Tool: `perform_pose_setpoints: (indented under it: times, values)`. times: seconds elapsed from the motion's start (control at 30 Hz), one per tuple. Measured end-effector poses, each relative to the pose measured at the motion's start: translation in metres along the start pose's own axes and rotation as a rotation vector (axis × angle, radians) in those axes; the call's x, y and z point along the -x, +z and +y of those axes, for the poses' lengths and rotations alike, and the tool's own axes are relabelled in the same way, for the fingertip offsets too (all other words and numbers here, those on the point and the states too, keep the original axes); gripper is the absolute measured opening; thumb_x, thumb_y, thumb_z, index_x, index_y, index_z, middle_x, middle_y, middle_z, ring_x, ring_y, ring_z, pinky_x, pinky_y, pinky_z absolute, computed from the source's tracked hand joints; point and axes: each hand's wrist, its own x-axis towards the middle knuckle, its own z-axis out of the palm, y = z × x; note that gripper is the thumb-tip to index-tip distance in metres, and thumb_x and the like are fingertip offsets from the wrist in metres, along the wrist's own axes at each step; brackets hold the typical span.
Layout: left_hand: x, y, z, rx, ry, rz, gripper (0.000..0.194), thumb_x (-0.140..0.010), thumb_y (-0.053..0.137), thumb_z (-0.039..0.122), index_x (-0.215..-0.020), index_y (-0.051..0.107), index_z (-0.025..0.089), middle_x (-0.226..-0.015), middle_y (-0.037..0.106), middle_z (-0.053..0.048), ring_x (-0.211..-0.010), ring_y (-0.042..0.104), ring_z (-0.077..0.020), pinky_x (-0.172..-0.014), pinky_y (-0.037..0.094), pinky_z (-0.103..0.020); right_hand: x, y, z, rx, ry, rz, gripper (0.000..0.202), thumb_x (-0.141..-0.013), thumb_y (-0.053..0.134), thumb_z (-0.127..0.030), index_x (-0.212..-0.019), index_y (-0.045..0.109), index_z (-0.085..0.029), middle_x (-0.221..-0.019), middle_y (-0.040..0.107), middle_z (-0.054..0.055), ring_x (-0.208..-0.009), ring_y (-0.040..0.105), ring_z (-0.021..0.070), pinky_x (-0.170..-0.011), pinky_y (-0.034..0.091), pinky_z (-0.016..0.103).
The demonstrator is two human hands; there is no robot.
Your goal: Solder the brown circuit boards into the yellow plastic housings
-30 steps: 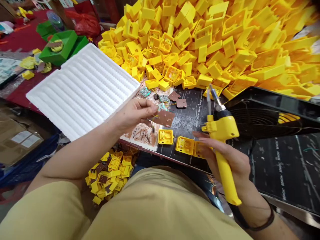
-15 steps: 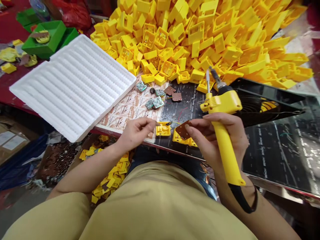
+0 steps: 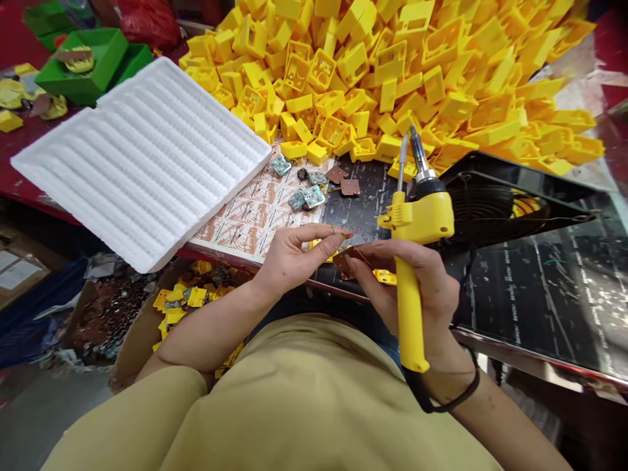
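In my right hand (image 3: pixel 432 284) is a yellow soldering gun (image 3: pixel 409 294), its handle between the fingers and its metal tip pointing up and away. The thumb and fingertips of the same hand also pinch a small brown circuit board (image 3: pixel 345 261). Close to the board, my left hand (image 3: pixel 297 256) is closed in a pinch; what lies between its fingertips is too small to make out. A thin wire runs by the board. Partly hidden below the hands, yellow plastic housings (image 3: pixel 385 277) lie at the table's edge.
Yellow housings (image 3: pixel 338 98) are heaped along the back. Several loose circuit boards (image 3: pixel 314 195) lie ahead of my hands. A white foam tray (image 3: pixel 147 163) sits at the left, near a green bin (image 3: pixel 98 78). On the right stands a black fan (image 3: pixel 485 203).
My left hand has moved right, up to the circuit board. My right hand has drawn left and slightly down, with the board and the soldering gun, which now stands more upright.
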Motion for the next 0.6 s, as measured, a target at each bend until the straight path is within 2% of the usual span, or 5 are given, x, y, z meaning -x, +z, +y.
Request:
perform_pose_setpoints:
  times: [0.13,0.27,0.37,0.43,0.6]
  values:
    - [0.003,0.0,-0.006,0.089,-0.099,0.037,0.04,-0.072,0.079,0.059,-0.078,0.075,0.019,-0.079,0.077,-0.004,-0.072,0.071,-0.0176,-0.071,0.061,-0.031,0.003,0.006,-0.002,0.023,-0.049,-0.033,0.039,-0.081,0.077,-0.012,-0.112,0.058,-0.026,-0.092,0.074,-0.002,-0.071,0.073,0.0148,-0.067,0.064,0.025]
    - [0.003,-0.026,0.0,0.035,-0.122,0.038,0.041,-0.072,0.077,0.059,-0.077,0.07,0.019,-0.069,0.072,-0.001,-0.059,0.065,-0.014,-0.057,0.055,-0.027,-0.002,0.004,0.008,0.014,-0.087,-0.165,0.044,-0.082,0.08,-0.024,-0.12,0.057,-0.028,-0.105,0.074,0.001,-0.088,0.074,0.0173,-0.08,0.063,0.028]
    - [-0.002,-0.056,0.006,-0.215,-0.093,-0.101,0.024,-0.079,0.074,0.041,-0.078,0.071,0.018,-0.067,0.071,-0.001,-0.058,0.063,-0.0123,-0.055,0.05,-0.023,-0.011,0.003,0.025,0.084,-0.13,-0.318,0.049,-0.084,0.078,-0.037,-0.126,0.054,-0.029,-0.117,0.071,0.005,-0.104,0.071,0.0226,-0.097,0.058,0.039]
    - [-0.007,-0.068,0.006,-0.396,-0.054,-0.212,0.016,-0.082,0.069,0.032,-0.081,0.073,0.017,-0.071,0.073,-0.002,-0.062,0.064,-0.0126,-0.059,0.049,-0.023,-0.015,0.006,0.035,0.157,-0.188,-0.425,0.045,-0.088,0.073,-0.037,-0.128,0.052,-0.028,-0.113,0.071,0.004,-0.103,0.071,0.0227,-0.104,0.054,0.045]
    - [-0.016,-0.064,-0.004,-0.607,0.09,-0.35,0.013,-0.086,0.064,0.026,-0.086,0.073,0.017,-0.076,0.076,-0.001,-0.069,0.067,-0.0123,-0.068,0.049,-0.023,-0.009,0.01,0.044,0.258,-0.238,-0.453,0.035,-0.092,0.068,-0.024,-0.124,0.054,-0.025,-0.102,0.073,0.003,-0.089,0.072,0.0203,-0.097,0.054,0.044]
